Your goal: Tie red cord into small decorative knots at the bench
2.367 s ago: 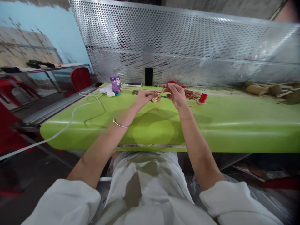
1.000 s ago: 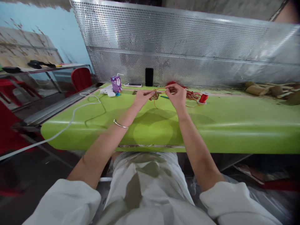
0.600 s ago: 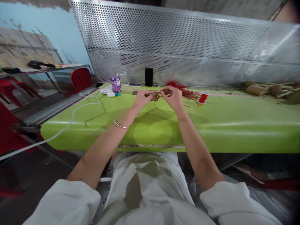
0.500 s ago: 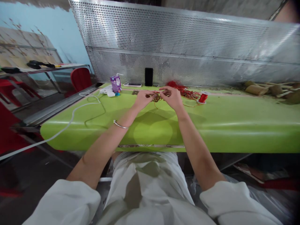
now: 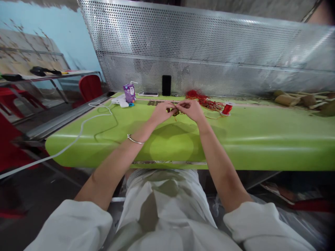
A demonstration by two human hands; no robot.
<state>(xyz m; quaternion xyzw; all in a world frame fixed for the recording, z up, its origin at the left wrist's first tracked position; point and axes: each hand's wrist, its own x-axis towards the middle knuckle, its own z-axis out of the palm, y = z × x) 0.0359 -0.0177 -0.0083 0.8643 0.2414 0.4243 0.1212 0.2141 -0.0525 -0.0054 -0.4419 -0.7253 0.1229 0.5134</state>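
Observation:
My left hand (image 5: pixel 162 113) and my right hand (image 5: pixel 192 109) meet fingertip to fingertip above the green table. Both are closed in a pinch on a small brown string of coin-like discs (image 5: pixel 176 113), which hangs just below the fingers. A short orange-red thread end dangles under it. More flat brown discs (image 5: pixel 153 103) lie behind my left hand. Beyond my right hand is a tangled heap of red strings (image 5: pixel 200 97), with a spool of red thread (image 5: pixel 227 109) standing to its right. Fingers hide most of what is pinched.
A purple box (image 5: pixel 129 93) stands by a white device with a cable (image 5: pixel 120 101) at the left. One phone (image 5: pixel 148 94) lies flat and a black phone (image 5: pixel 166 85) stands upright against the perforated metal panel (image 5: pixel 199 45). Wooden pieces (image 5: pixel 288 99) lie at far right.
My fingertips have drawn closer together, and the right fingers have come down and curled in. The red thread stretched between the hands no longer shows. More discs show behind the left hand.

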